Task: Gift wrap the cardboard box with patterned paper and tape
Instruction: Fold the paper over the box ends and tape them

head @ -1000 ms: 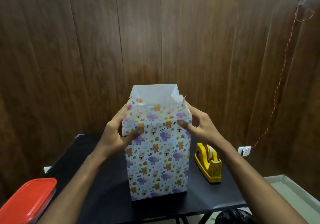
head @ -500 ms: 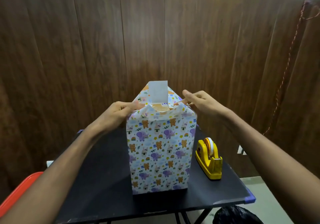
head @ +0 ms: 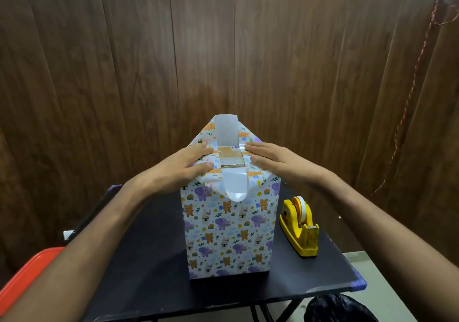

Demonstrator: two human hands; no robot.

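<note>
The tall box (head: 229,232) stands upright on the black table (head: 149,272), wrapped in white paper printed with bears and elephants. On its top, both side flaps lie folded inward. My left hand (head: 183,164) presses flat on the left flap and my right hand (head: 270,159) presses flat on the right one, fingers straight. Between the hands a strip of brown cardboard (head: 229,157) shows. A white-backed far flap (head: 226,130) stands up behind it, and a near flap (head: 234,185) hangs down over the front face.
A yellow tape dispenser (head: 300,227) sits on the table just right of the box. A red plastic lid (head: 22,284) lies at the lower left. A black bag (head: 337,309) is below the table's right corner. A wooden wall stands close behind.
My hands rose from the box's upper sides to its top and pushed the left and right paper flaps down flat. The near flap now hangs over the front.
</note>
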